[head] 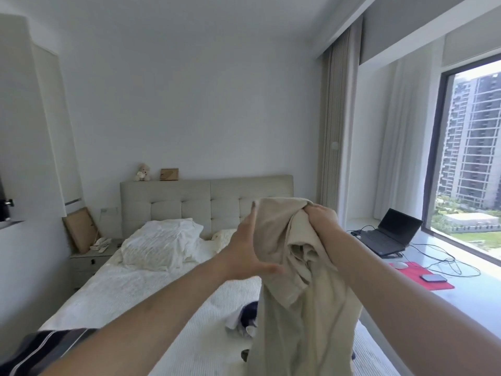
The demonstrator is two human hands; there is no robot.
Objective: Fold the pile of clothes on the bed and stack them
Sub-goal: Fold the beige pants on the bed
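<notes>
Up at chest height, the right hand had its fingers curled tight round a bunched top edge of a beige garment, which hung straight down from that grip, w/ its lower part dropping out of frame over the bed. Left hand was flat, fingers straight and spread, thumb out, palm pressed vs. the cloth's left side just beside the right-hand grip; it held nothing. Below the fingers, partly hidden behind the hanging cloth, a dark navy and white bundle of clothes lay on the white ribbed bedspread. Beyond the fingers sat a white pillow and a grey tufted headboard, w/ a small teddy bear on top. To the right of the fingers, on the windowsill worktop, were an open laptop, a red mat and a phone. A striped sleeve showed at the lower left.
</notes>
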